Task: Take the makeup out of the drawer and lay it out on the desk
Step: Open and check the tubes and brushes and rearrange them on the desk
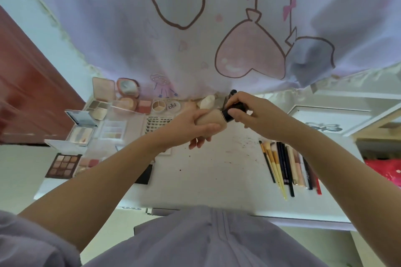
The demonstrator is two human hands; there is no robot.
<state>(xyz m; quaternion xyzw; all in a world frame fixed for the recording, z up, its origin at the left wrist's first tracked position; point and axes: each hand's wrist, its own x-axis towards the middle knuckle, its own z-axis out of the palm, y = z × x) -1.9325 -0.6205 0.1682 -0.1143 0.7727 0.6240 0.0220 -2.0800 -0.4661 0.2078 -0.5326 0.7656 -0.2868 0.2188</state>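
Above the middle of the white desk (212, 171) I hold a beige foundation bottle (211, 119) lying sideways. My left hand (195, 128) grips its body. My right hand (249, 115) pinches its black cap (233, 110). Open palettes and compacts are laid out on the desk's left: a brown eyeshadow palette (64, 165), a blue-lidded palette (81, 124), pink compacts (128, 93) and a lash tray (156, 124). Brushes and pencils (288, 165) lie in a row on the right. No drawer can be seen.
A printed curtain (195, 28) hangs behind the desk. A white sponge (207, 102) and a round white pot (173, 106) sit at the back edge. A white shelf unit (338, 119) stands at the right, a red-brown door (28, 93) at the left.
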